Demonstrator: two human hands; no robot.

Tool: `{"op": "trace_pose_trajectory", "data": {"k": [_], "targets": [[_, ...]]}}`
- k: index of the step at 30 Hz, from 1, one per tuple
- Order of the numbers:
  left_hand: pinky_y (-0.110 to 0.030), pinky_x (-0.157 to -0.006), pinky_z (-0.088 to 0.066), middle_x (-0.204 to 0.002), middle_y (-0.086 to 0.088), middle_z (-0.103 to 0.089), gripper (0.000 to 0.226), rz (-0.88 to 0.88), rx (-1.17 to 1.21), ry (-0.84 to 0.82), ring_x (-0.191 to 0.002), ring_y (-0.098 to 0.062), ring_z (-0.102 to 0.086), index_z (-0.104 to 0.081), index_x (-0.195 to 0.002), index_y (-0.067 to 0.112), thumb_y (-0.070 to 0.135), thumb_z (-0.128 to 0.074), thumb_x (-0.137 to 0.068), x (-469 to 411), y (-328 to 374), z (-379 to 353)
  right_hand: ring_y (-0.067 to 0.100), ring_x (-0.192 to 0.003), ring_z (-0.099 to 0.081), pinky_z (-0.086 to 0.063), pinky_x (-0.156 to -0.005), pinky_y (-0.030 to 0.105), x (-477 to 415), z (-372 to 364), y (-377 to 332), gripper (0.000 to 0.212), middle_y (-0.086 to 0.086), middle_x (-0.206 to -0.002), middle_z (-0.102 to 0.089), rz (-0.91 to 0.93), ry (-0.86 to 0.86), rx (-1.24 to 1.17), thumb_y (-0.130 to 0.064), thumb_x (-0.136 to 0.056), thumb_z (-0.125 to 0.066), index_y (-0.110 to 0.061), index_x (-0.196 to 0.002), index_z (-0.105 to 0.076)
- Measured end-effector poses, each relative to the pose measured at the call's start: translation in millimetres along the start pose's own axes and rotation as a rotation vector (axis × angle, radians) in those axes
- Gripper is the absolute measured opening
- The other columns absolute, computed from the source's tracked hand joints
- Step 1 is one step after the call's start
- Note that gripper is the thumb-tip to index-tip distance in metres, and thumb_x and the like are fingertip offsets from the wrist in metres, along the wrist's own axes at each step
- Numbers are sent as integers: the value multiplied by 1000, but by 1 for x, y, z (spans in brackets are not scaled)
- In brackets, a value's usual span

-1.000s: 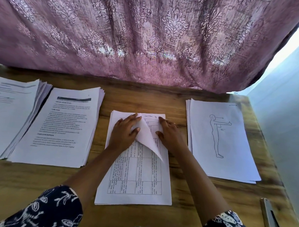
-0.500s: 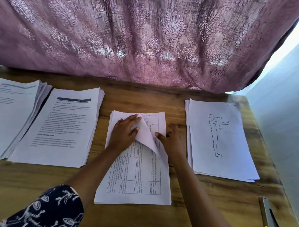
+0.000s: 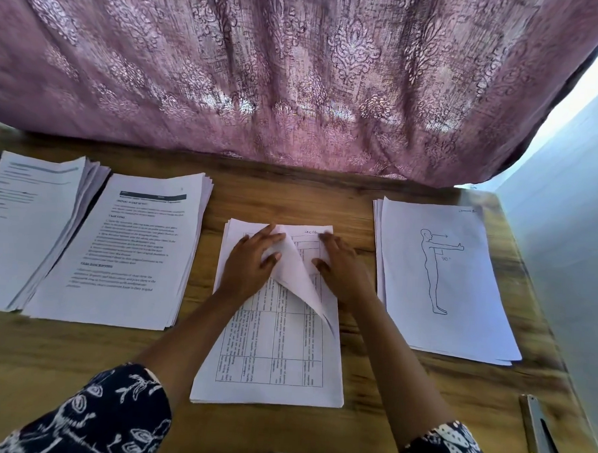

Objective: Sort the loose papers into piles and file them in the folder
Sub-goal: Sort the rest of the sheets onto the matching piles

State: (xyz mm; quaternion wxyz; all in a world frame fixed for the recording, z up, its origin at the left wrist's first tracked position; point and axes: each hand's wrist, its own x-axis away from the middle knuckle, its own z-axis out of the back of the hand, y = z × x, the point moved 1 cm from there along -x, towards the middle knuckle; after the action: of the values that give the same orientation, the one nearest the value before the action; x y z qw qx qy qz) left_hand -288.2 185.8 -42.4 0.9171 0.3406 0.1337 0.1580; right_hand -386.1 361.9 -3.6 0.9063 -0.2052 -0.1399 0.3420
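Note:
The middle pile (image 3: 271,348) of white sheets, printed with a table, lies on the wooden desk straight ahead of me. Its top sheet (image 3: 297,277) is folded over from the upper right into a raised flap. My left hand (image 3: 249,263) lies on the pile's upper left and pinches that flap between thumb and fingers. My right hand (image 3: 342,269) rests flat on the pile's upper right, fingertips near the top edge. No folder is in view.
Two thick piles of text pages, a far-left pile (image 3: 23,228) and a pile with a dark heading bar (image 3: 128,249), lie on the left. A pile with a standing figure drawing (image 3: 442,277) lies on the right. A metal tool with a yellow end (image 3: 541,442) sits at the front right. A purple curtain (image 3: 297,72) hangs behind the desk (image 3: 79,353).
My right hand drew back a little, then stretched its fingers up to the pile's top edge again. The left hand keeps the flap folded.

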Motion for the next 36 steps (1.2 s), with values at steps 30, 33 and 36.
{"op": "trace_pose_trajectory", "data": {"k": [30,33,36], "targets": [[-38,-118,-17,-148,2,-43,52,26,11,-35,-137,-18,-40,-50,-139,22,42,-40,-92,-1,1,1,25,-146,-17,-10,-118,42,-10,-14,14,72,7,-158,-21,38,-39,130,-51,-97,-40,-17,-153,-12],[-36,-117,-15,-148,2,-43,50,15,-4,-32,-138,-17,-39,-51,-139,22,39,-39,-93,-2,0,-1,27,-144,-24,-14,-118,43,-7,-15,9,69,11,-155,-29,58,25,154,-48,-98,-39,-17,-153,-10],[-36,-117,-15,-148,1,-44,52,5,-14,-26,-138,-17,-39,-51,-139,22,42,-37,-93,-2,1,0,28,-125,-49,-43,-99,39,-1,-8,-1,65,10,-141,-48,18,83,123,-44,-97,-47,-22,-151,-21]]}}
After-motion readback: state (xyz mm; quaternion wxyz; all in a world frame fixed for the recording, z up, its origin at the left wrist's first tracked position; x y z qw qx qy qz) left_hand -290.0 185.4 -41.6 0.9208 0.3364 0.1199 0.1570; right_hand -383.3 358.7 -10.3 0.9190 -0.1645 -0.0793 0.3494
